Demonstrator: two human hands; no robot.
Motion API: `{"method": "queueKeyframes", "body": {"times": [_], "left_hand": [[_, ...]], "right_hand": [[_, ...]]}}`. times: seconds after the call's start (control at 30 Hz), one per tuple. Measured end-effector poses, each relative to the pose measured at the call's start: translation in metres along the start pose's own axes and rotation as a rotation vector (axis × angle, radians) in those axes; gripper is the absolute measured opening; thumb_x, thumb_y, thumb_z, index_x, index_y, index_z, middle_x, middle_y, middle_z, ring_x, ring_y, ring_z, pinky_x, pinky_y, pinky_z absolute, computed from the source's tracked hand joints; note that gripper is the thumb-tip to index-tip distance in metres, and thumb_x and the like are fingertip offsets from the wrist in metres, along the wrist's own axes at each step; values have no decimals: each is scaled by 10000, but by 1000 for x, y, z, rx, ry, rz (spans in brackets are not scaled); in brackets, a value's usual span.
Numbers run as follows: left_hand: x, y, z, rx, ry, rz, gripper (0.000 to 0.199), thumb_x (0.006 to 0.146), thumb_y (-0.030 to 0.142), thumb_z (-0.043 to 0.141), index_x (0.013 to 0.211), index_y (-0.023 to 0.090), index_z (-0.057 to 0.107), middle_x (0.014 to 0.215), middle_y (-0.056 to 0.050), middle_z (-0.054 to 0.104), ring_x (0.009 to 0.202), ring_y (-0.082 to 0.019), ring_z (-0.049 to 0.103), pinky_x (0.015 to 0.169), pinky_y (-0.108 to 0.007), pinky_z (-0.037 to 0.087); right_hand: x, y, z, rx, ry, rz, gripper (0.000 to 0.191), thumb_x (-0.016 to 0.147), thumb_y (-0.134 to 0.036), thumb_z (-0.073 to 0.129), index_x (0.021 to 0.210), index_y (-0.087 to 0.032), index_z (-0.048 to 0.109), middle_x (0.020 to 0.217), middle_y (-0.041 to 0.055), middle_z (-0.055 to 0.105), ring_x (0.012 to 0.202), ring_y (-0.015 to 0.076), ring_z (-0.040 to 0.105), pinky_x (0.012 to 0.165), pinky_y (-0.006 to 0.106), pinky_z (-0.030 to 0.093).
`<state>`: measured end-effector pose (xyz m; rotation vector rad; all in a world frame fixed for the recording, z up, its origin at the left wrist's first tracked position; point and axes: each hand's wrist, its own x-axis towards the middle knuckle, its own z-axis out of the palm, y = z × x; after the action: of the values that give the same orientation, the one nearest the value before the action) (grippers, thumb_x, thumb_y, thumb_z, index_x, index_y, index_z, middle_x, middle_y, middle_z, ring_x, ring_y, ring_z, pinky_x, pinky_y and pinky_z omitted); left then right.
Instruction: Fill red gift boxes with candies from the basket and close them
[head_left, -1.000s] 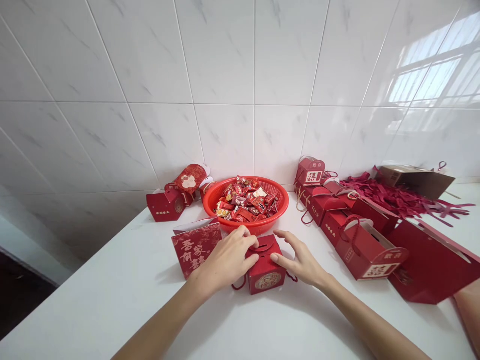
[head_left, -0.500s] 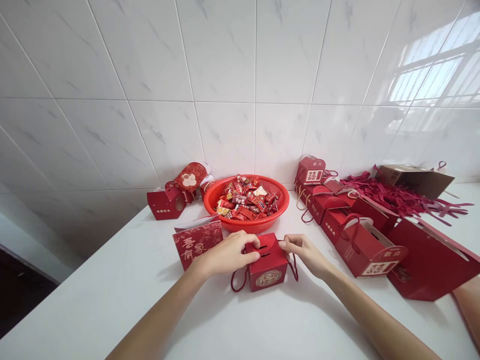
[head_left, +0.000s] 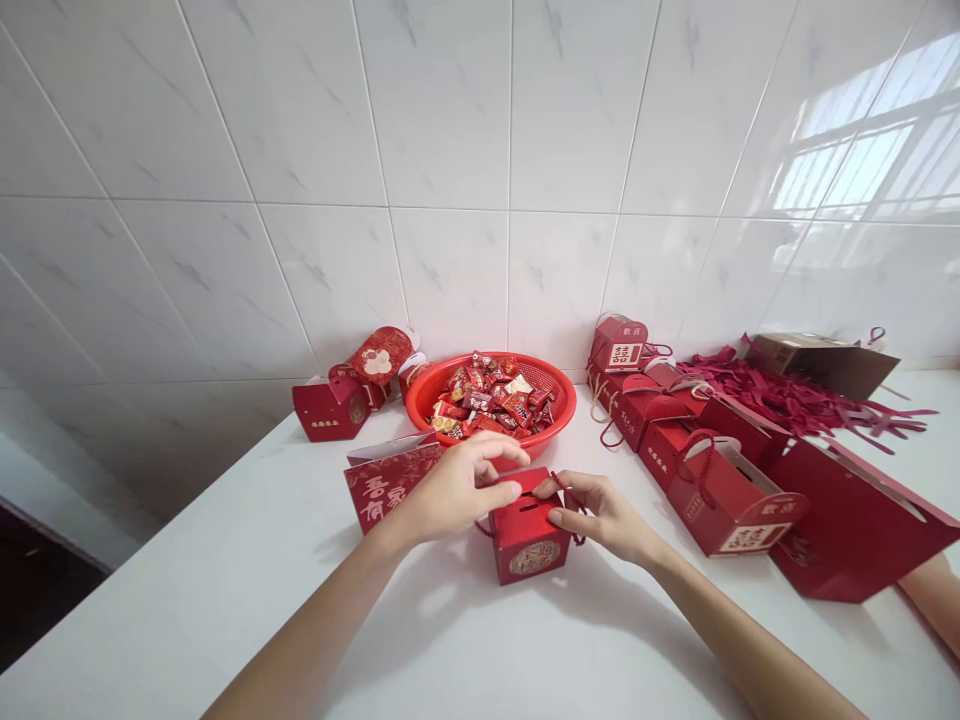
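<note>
A small red gift box point(head_left: 531, 545) with a gold emblem on its front stands upright on the table before me. Two slots show in its top flaps. At its left, my left hand point(head_left: 459, 495) has the fingers lifted and spread, the thumb at the top edge. My right hand point(head_left: 604, 512) pinches the dark red cord point(head_left: 568, 492) on the right side, its fingertips over the box top. Part of the left cord point(head_left: 465, 527) shows below my left hand. Behind the box sits a red plastic basket point(head_left: 564, 415) full of wrapped candies point(head_left: 487, 395).
A larger red box with white characters point(head_left: 390, 485) stands left of my left hand. Several red boxes point(head_left: 330, 408) are at the back left, more point(head_left: 739, 495) on the right beside dark red ribbon strips point(head_left: 739, 375). Another person's arm point(head_left: 934, 590) shows at the right edge.
My right hand has moved left with the cord, onto the box top. My left fingers have lifted off the top and spread, and the left cord loop has shifted behind that hand.
</note>
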<state>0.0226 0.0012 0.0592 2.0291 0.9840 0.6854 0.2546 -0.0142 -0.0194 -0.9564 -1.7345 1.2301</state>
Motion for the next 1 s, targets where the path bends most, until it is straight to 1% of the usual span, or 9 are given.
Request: {"method": "queueKeyframes", "body": {"times": [0.1,0.17,0.33,0.43,0.6,0.73,0.83,0.93,1.0], "left_hand": [[-6,15,-4,-231,35,75,316,857,344,634,1146,217,653,1444,-95,502,1001,-197,662,905,-379,567],[-10,20,-4,-296,0,117,320,882,358,635,1175,229,642,1483,-94,471,1146,-239,630,979,-405,545],[-13,21,4,-329,-134,129,515,930,405,612,1415,284,485,1563,-88,394,1412,-273,430,1153,-459,407],[-15,24,7,-321,-162,132,644,942,445,589,1521,304,344,1623,-83,296,1487,-286,301,1188,-489,348],[-21,28,5,-213,-163,147,717,933,512,573,1554,306,282,1632,-94,278,1496,-335,264,1144,-539,394],[-18,24,8,-129,-54,167,699,917,476,604,1531,293,325,1612,-98,312,1459,-321,340,1111,-484,450],[-11,17,14,-11,163,175,626,898,411,625,1467,260,410,1516,-106,440,1331,-285,502,1006,-414,535],[-2,6,19,203,354,164,579,847,374,674,1378,219,501,1358,-109,573,1235,-289,564,1014,-440,505],[3,-3,24,288,366,127,586,806,350,712,1345,208,532,1286,-112,618,1217,-308,570,1018,-460,483]], "right_hand": [[0,-10,-2,-100,31,-19,369,822,-496,706,997,-171,688,852,20,645,578,90,455,521,237,418],[1,-20,-5,-171,83,-62,313,815,-442,714,975,-173,700,829,11,651,564,85,431,538,242,413],[13,-56,-7,-202,136,-114,274,845,-425,671,871,-153,698,830,34,680,627,117,501,573,256,425],[20,-73,-1,-237,95,-121,305,853,-446,656,800,-148,683,737,22,641,644,131,523,564,251,418],[29,-77,16,-272,109,-143,263,837,-381,660,713,-151,627,621,-18,534,587,106,449,520,232,355],[35,-71,21,-259,213,-130,261,817,-328,620,637,-169,520,597,-36,457,571,95,394,516,233,319],[36,-72,18,-226,301,-150,307,806,-339,602,611,-193,414,592,-44,396,570,93,360,509,237,285],[35,-76,14,-193,329,-158,310,804,-359,600,632,-200,397,605,-47,380,576,98,363,518,242,282],[34,-77,14,-171,312,-162,305,805,-368,594,639,-201,400,613,-46,386,582,101,373,527,243,292]]}}
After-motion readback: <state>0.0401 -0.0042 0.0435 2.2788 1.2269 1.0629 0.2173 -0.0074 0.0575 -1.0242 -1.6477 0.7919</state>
